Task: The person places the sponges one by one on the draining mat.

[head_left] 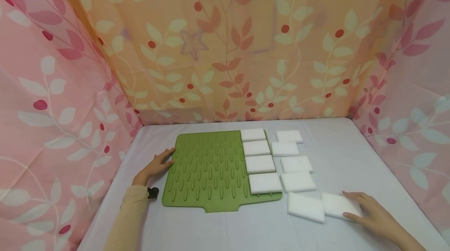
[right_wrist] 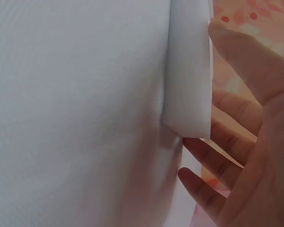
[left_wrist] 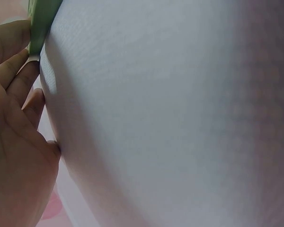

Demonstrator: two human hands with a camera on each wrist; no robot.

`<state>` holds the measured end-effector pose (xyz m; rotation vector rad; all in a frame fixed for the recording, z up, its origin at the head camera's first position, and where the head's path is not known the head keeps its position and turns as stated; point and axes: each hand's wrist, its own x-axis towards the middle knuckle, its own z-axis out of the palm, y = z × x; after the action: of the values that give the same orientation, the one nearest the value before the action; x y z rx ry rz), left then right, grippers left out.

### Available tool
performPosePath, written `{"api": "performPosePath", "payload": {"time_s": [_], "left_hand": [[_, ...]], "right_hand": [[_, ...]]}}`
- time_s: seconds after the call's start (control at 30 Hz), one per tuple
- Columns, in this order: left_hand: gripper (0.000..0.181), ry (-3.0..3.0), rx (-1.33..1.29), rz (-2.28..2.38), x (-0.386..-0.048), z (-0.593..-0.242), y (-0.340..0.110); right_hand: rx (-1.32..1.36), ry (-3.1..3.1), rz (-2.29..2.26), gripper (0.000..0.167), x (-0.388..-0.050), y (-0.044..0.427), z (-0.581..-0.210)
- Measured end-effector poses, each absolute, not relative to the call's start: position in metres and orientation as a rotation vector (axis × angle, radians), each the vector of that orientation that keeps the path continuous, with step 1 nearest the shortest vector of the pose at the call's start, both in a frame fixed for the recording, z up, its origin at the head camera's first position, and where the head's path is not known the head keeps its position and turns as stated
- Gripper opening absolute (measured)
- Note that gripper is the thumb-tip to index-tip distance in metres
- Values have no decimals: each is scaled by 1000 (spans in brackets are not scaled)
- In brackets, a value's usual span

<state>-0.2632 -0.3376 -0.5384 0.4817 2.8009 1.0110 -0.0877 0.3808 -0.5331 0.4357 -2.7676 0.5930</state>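
White-clothed table (head_left: pixel 260 231) | rightmost white block (head_left: pixel 335 204) right of green mat (head_left: pixel 204 165), long axis crosswise — its right end pinched by the nearer right hand (head_left: pixel 374 214) | mat's left edge touched by left hand (head_left: pixel 154 168), fingers spread

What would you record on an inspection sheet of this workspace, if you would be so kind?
Surface: white table, faintly creased.
Job's things: green ridged mat lying flat; four white sponge blocks in a column along its right side; six more blocks off the mat, to its right.
Clutter: nothing seen.
Hands: left hand touches the mat's left edge; right hand holds the rightmost block between thumb and fingers.
Cables: nothing seen.
Surroundings: orange floral curtain behind, pink floral curtains at both sides.
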Motion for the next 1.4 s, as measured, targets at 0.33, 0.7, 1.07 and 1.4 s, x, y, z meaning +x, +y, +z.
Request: {"api": "performPosePath", "payload": {"time_s": [0.33, 0.7, 1.07, 1.4], "left_hand": [[60, 2813, 491, 1018, -263, -537, -336], [59, 2812, 459, 990, -261, -534, -335], [59, 2826, 478, 980, -262, -537, -335], [60, 2807, 456, 995, -262, -538, -337]], "right_hand": [[473, -2719, 710, 73, -82, 385, -535], [476, -2709, 652, 74, -87, 392, -528], [482, -2733, 763, 70, -104, 387, -510], [525, -2733, 678, 70, -130, 377, -496]]}}
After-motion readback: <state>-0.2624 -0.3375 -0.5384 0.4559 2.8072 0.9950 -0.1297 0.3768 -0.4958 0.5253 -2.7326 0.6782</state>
